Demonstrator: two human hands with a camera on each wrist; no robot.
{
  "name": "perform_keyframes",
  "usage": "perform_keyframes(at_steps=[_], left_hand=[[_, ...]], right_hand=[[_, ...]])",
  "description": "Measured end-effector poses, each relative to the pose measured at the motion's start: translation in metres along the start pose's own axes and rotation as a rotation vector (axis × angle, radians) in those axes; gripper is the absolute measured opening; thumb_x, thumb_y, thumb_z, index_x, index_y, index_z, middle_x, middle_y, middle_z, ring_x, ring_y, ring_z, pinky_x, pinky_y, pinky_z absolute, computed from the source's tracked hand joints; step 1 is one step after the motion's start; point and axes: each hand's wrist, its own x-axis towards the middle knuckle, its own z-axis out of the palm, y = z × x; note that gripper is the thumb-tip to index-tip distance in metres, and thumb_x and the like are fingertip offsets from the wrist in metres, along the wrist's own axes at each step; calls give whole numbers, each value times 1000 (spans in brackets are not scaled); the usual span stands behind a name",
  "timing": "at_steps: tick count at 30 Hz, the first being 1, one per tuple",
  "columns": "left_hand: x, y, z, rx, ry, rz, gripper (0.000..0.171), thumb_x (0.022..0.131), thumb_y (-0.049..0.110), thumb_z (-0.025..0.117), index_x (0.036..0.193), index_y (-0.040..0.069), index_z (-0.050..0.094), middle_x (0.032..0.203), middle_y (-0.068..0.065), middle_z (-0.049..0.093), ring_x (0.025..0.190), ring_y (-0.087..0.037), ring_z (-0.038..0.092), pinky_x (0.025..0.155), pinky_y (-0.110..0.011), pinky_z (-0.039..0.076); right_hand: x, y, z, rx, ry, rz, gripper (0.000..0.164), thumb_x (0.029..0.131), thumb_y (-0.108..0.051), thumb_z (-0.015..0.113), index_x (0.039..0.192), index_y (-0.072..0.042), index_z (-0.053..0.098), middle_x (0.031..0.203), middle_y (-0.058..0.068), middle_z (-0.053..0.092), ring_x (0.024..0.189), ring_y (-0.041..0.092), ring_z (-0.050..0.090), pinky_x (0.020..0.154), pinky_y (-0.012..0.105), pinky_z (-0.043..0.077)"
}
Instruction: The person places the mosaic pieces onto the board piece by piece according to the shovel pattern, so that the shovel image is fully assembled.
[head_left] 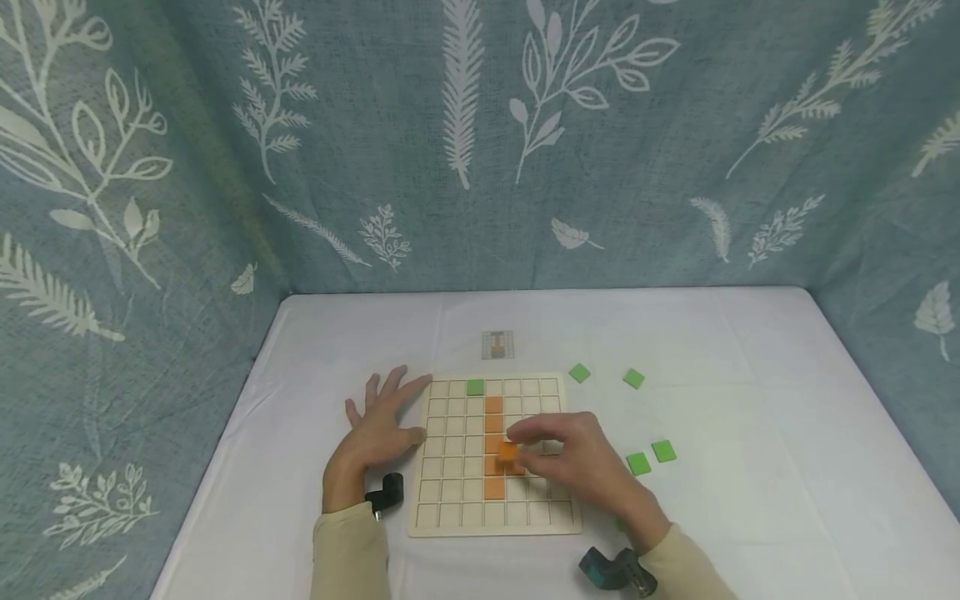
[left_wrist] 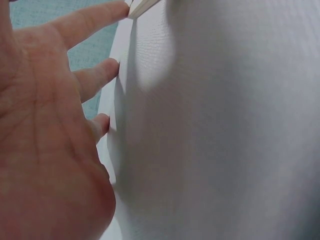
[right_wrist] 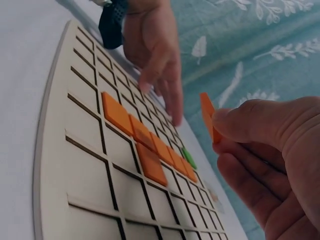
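Seven orange tiles (head_left: 493, 424) in view for us, and six of them sit in squares on the pale gridded board (head_left: 453, 490): five in a straight run down the board's middle, plus one in the next column to the right, beside the tile second from the run's near end. The seventh, the held orange tile (head_left: 507, 452), is up just over the board, pinched between the thumb and fingers of the right hand (head_left: 577, 450). Meanwhile the left hand (head_left: 378, 434) is spread wide at the board's left side, index fingertip at its far left corner, thumb by the left edge, and we don't see it gripping anything. There's also one green tile (head_left: 475, 387) in the board's far row, one column left of the orange run. Off the board's right side we've got loose green tiles (head_left: 633, 378), and just past its far edge lies a small card (head_left: 498, 344), too tiny for us to read. White cloth (head_left: 765, 417) spreads under the board, with a teal leaf-print curtain (head_left: 412, 167) beyond it
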Motion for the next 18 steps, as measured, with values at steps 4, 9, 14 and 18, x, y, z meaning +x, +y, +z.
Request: perform_keyframes(at_steps=[4, 9, 14, 18], left_hand=[[0, 4, -4, 11, -36, -32, 89, 80, 7, 73, 165, 15, 50, 182, -23, 14, 168, -53, -12, 122, -82, -20], [-2, 7, -5, 33, -49, -43, 90, 80, 9, 74, 166, 16, 48, 183, -22, 14, 168, -52, -11, 122, -82, -20], [-2, 7, -5, 38, -46, -38, 90, 79, 9, 73, 166, 15, 48, 183, -22, 15, 168, -52, -11, 122, -83, -20], [-1, 5, -5, 38, -48, -33, 89, 81, 8, 71, 166, 15, 48, 183, -22, 15, 168, -52, -12, 122, -82, -20]], right_hand=[[5, -1, 8, 6, -15, 18, 30, 90, -11, 87, 119, -18, 84, 116, -11, 83, 107, 9, 79, 98, 36, 65], [10, -1, 18, 10, -29, 3, 30, 90, -10, 87, 120, -16, 84, 115, -8, 84, 107, 10, 79, 98, 33, 65], [14, -3, 28, 50, -51, -5, 27, 93, -9, 85, 120, -12, 84, 113, -6, 84, 104, 10, 80, 95, 31, 65], [15, -5, 36, 43, -60, -1, 24, 94, -8, 84, 118, -11, 85, 109, -7, 84, 102, 7, 79, 95, 30, 65]])
